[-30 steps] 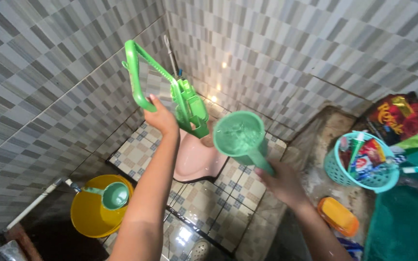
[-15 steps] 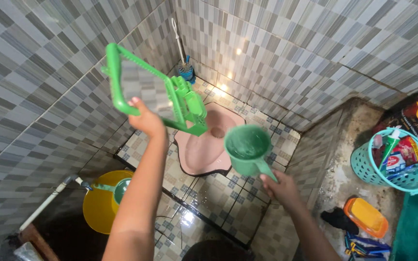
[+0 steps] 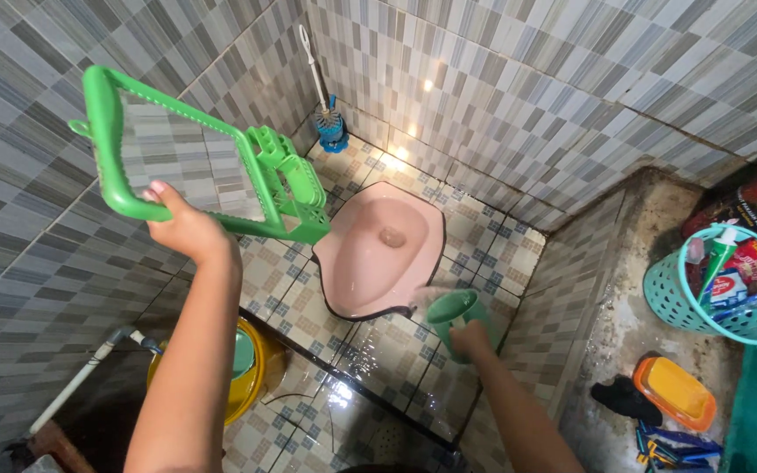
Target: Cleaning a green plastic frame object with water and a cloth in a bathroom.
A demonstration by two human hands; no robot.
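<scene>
Wet tiled floor (image 3: pixel 378 350) w/ pink squat toilet (image 3: pixel 378 254), grey-tiled walls (image 3: pixel 554 96).

Free room: wet tiled floor (image 3: pixel 387 350) around the pink squat pan (image 3: pixel 378 254), open between both arms. Obstacles: green framed mirror (image 3: pixel 194 162) held high against the left wall; toilet brush (image 3: pixel 330 123) in far corner; yellow bucket (image 3: pixel 251 377) lower left; raised ledge (image 3: pixel 633 324) right, crowded with teal basket (image 3: pixel 703 307) and orange soap box (image 3: pixel 672 392)

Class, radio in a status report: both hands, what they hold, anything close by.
Left hand grips green mirror frame, raised by wall. Right hand grips green dipper, low beside pink squat pan. Yellow bucket under left arm.
</scene>
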